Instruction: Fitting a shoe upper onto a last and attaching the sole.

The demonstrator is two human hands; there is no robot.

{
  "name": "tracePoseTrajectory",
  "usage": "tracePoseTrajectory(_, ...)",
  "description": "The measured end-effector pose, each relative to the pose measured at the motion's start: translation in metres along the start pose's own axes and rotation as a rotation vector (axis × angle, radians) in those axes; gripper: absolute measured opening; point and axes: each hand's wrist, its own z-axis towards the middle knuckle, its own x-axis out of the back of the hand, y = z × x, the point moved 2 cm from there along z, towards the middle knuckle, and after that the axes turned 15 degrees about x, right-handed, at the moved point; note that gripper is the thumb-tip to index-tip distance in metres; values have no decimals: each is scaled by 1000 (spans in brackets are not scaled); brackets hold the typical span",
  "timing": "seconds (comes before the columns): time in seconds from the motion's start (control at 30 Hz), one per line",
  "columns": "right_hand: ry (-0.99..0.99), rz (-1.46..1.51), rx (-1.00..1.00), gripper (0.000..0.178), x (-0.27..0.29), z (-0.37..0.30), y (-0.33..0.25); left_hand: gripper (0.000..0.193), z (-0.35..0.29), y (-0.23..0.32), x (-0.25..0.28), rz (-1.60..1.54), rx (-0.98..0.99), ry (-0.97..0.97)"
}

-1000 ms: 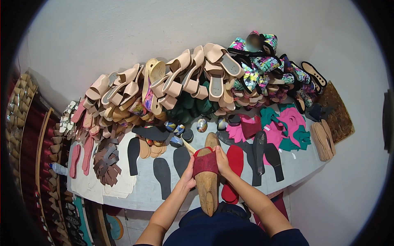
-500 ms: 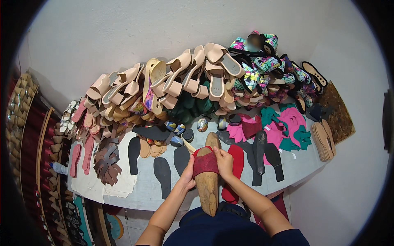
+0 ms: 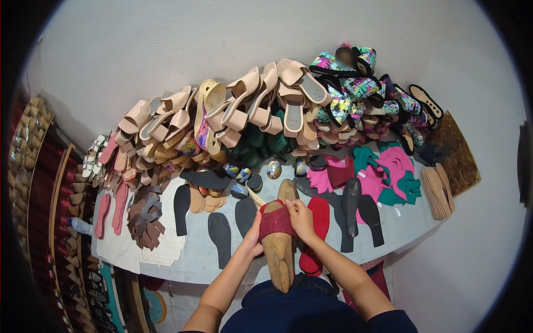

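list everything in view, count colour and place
Wooden foot shape: one, brown, front centre
Strap: one, dark red, over this shape
Wood piece: one, brown, beyond strap
Heeled sandals: many, beige, along wall
Patterned sandals: many, multicoloured, pile's right
Small blocks: several, patterned, table centre
Sole: one or more, red, right of strap
Flat soles: several, dark, across table
Narrow soles: several, pink, table's left
Strips: many, brown, table's left
Cutouts: many, pink and green, table's right
Sole stack: one, tan, right edge
Board: one, brown, right rear
Bottle: one, clear, left edge
Shelves: several, brown, far left
Table: one, pale grey, centre
Left grip: one, strap's left
Right grip: one, strap's right
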Motion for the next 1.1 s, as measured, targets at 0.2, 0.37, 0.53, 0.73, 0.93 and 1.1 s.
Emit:
tracePoseTrajectory(0.2, -500, 34, -113, 26, 19, -30, 2, 64, -7, 2, 20, -66, -33, 0)
tracePoseTrajectory(0.37, -832, 793, -341, 65, 21, -61, -9, 62, -14, -1, 28, -116, -85, 53)
tracePoseTrajectory(0.53, -779, 888, -296, 72, 18, -73, -17, 59, -16, -2, 25, -162, -111, 32)
tracePoseTrajectory(0.73, -638, 915, -435, 74, 7, -77, -18, 57, -11, -3, 26, -174, -99, 62)
tracePoseTrajectory(0.93, -657, 966, -595, 82, 11, -73, -20, 53, -21, 7, 17, 28, -88, 13)
tracePoseTrajectory(1.1, -642, 984, -566, 79, 11, -72, -17, 59, -6, 1, 20, 75, -165, 123)
